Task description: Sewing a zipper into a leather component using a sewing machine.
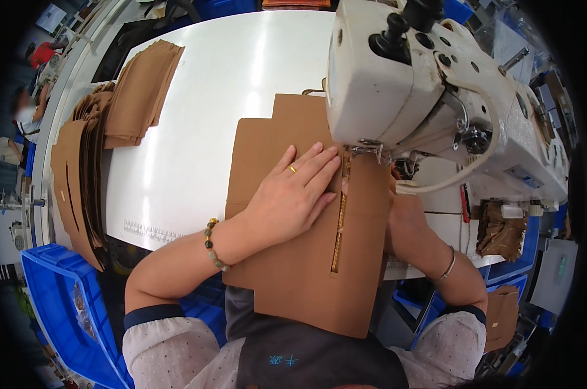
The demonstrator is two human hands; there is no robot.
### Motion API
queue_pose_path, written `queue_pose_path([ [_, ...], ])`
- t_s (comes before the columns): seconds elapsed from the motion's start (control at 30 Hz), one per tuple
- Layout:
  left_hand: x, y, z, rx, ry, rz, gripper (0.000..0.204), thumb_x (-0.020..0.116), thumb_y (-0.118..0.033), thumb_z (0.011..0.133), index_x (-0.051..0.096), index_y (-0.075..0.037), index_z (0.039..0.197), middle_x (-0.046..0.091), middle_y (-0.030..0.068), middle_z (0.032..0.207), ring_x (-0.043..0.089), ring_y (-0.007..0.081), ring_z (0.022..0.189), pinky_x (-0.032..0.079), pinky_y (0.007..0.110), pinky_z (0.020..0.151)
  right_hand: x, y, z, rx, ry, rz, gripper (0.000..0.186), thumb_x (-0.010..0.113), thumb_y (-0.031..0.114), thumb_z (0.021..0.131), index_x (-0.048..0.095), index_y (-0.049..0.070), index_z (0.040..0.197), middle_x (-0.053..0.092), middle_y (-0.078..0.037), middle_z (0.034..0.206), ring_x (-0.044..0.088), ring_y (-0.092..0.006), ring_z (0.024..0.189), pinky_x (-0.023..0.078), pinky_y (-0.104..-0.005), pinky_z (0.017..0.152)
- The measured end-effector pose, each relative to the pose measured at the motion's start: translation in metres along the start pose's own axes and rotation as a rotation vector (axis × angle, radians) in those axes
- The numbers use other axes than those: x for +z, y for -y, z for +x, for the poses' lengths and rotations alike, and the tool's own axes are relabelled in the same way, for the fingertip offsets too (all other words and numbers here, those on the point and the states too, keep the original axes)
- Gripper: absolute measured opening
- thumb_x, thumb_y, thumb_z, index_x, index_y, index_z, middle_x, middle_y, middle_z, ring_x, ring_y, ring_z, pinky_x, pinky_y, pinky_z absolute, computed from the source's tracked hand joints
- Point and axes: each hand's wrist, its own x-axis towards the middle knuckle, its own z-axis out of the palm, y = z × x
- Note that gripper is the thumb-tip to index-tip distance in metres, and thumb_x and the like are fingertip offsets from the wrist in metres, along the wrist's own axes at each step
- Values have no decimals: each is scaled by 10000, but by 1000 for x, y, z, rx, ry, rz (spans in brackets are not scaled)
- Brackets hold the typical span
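Note:
A large brown leather-like panel (287, 256) with stepped corners lies under the head of a white sewing machine (397, 78). In its long slot sits a zipper (339, 236) with gold teeth, running up to the presser foot (378, 152). My left hand (293, 194) rests flat on the panel just left of the slot, fingers stretched out and pointing at the needle area. At the panel's right edge is my right hand (405, 217), close below the machine head; the panel and machine hide its fingers.
Stacks of brown cut panels (141, 94) and slotted panels (73, 181) stand on the white table (170, 201) at left. A blue crate (70, 311) is at lower left. Brown pieces (501, 233) lie by the machine's right side. Other people sit far left.

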Motion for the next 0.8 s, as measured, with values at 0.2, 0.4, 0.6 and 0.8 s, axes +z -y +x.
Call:
queue_pose_path([
  [0.2, -1, 0, -2, 16, -3, -37, 534, 685, -201, 946, 531, 28, 1403, 527, 165, 1483, 461, 352, 1426, 376, 555, 1159, 2, -2, -1, 40, 15, 37, 569, 688, 214, 806, 622, 88, 1357, 625, -149, 1360, 589, -331, 1254, 365, -574, 1097],
  [0.4, -4, -4, -5, 24, 45, -54, 516, 635, -247, 983, 538, 45, 1397, 520, 175, 1484, 470, 350, 1413, 380, 535, 1156, 8, -7, -4, -18, -22, 13, 544, 718, 220, 766, 650, 73, 1285, 645, -153, 1306, 616, -348, 1157, 376, -604, 1072],
  [0.6, -1, -1, 1, 53, 20, 18, 491, 617, -248, 993, 554, 30, 1392, 526, 160, 1487, 476, 343, 1410, 391, 540, 1146, 12, -8, -5, -3, -18, 19, 514, 714, 199, 760, 656, 20, 1239, 666, -193, 1235, 632, -375, 1044, 394, -620, 1051],
  [0.8, -1, 0, 3, 52, 31, 63, 461, 598, -243, 1000, 572, 0, 1391, 528, 136, 1495, 481, 328, 1409, 409, 547, 1130, 11, -8, -4, -40, -59, -17, 512, 722, 212, 762, 657, 19, 1231, 672, -189, 1213, 632, -377, 1038, 397, -620, 1044],
])
